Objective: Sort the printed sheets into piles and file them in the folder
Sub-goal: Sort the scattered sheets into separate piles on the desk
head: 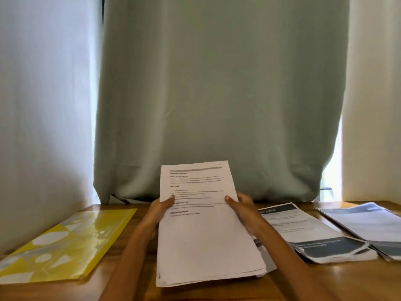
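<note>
A thick stack of white printed sheets (204, 235) is held in front of me, its far end lifted and its near end low over the wooden table (134, 287). My left hand (159, 210) grips the stack's left edge with the thumb on top. My right hand (243, 210) grips its right edge the same way. A yellow patterned folder (71, 242) lies flat on the table to the left. To the right lie two piles of sheets with dark banners: a nearer pile (312, 233) and a further pile (366, 227).
A grey-green curtain (217, 105) hangs behind the table's far edge, with white walls on both sides. Bare wood shows between the folder and the held stack, and along the near edge.
</note>
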